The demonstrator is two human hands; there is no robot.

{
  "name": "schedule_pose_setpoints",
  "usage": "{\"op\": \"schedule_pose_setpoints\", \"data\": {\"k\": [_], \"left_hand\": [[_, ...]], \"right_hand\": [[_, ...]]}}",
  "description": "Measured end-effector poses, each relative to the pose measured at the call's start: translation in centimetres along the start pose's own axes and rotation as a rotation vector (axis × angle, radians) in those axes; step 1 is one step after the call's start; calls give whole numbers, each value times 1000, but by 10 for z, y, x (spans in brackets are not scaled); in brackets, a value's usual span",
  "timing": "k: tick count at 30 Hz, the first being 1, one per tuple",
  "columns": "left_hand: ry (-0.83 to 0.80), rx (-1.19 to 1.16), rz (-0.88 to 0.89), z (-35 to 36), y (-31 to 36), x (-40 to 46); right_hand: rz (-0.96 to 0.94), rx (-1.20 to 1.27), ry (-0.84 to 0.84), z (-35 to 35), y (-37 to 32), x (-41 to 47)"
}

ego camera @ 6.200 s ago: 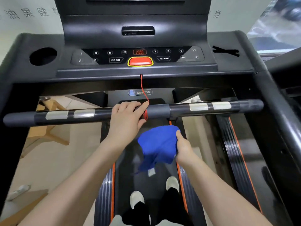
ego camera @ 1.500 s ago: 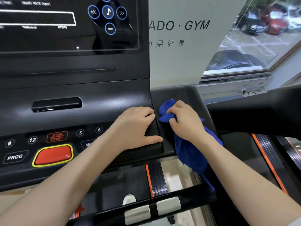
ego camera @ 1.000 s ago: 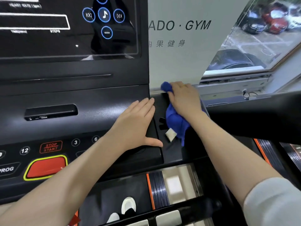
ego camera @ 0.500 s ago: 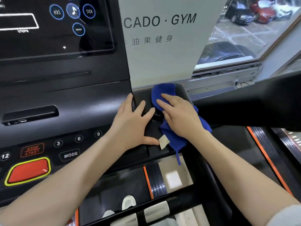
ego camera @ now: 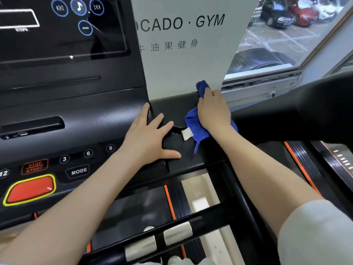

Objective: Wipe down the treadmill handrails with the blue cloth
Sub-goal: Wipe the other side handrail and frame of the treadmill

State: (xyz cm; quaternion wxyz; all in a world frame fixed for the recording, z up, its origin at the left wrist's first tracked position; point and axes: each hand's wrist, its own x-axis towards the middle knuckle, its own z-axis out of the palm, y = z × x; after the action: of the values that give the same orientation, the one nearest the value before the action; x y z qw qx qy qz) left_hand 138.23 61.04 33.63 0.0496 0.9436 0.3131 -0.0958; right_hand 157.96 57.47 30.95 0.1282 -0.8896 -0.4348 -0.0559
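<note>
My right hand (ego camera: pixel 212 109) presses the blue cloth (ego camera: pixel 198 131) onto the far right corner of the black treadmill console deck (ego camera: pixel 172 108); the cloth's top sticks out beyond my fingers and a white tag hangs at its left. My left hand (ego camera: pixel 147 138) lies flat with fingers spread on the console, just left of the cloth. The front crossbar handrail (ego camera: pixel 210 213) with silver pulse sensors runs below my forearms. The right side handrail (ego camera: pixel 254 222) runs down toward me under my right arm.
The console has a red stop button (ego camera: pixel 30 189), number and MODE keys, and a dark screen (ego camera: pixel 63 25) above. A white gym sign (ego camera: pixel 183 44) stands behind the console. A neighbouring machine's black rail (ego camera: pixel 313 109) crosses at right, with a window beyond.
My right hand has slid the cloth farther away, up to the console's back right corner. My left hand has stayed flat on the console.
</note>
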Motion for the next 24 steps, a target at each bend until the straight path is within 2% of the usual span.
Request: {"op": "schedule_pose_setpoints", "data": {"k": [3,8,10,15,19,21,24], "left_hand": [[-3,-28,-1,-1,1,0],[11,-13,4,-2,2,0],[5,-26,1,-3,3,-2],[80,9,74,-5,18,-9],[283,-5,325,5,42,-21],[316,-32,373,15,50,-25],[225,12,351,20,65,-29]], "right_hand": [[-85,-114,0,-8,8,-37],[-254,-78,96,-24,26,-110],[-305,-56,77,-26,33,-121],[-190,137,-64,-19,41,-74],[-67,318,-152,-16,45,-42],[-68,270,-145,-18,46,-53],[-88,79,-118,-26,45,-89]]}}
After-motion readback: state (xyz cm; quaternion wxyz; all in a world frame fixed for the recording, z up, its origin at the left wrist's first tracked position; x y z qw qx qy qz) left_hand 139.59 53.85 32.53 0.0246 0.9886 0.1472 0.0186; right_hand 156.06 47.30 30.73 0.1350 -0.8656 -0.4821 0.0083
